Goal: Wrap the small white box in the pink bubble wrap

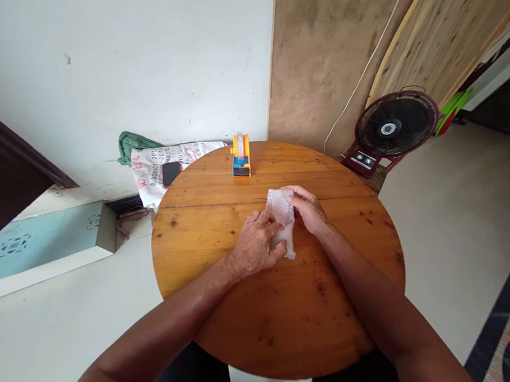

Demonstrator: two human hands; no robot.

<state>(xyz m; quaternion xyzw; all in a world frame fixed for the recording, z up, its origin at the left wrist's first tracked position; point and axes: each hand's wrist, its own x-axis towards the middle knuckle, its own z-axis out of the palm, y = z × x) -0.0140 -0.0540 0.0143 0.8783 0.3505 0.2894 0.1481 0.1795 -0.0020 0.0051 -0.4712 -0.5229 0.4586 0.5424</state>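
Note:
A whitish, see-through piece of bubble wrap (280,206) lies between my hands near the middle of the round wooden table (272,331). It looks folded into a narrow bundle; whether anything is inside cannot be made out. My left hand (258,243) rests across its left side, thumb and fingers bent onto the wrap. At the upper right edge, my right hand (307,209) grips the wrap between thumb and fingers. Beyond both hands, an orange and blue tape dispenser (241,155) with a roll of clear tape stands toward the table's far edge.
Behind the table's left side lies a white printed sack (147,182) with a dark flat object (172,174) on it. A dark red fan (391,128) stands on the right beyond the table edge. A white wall and a wooden board rise behind.

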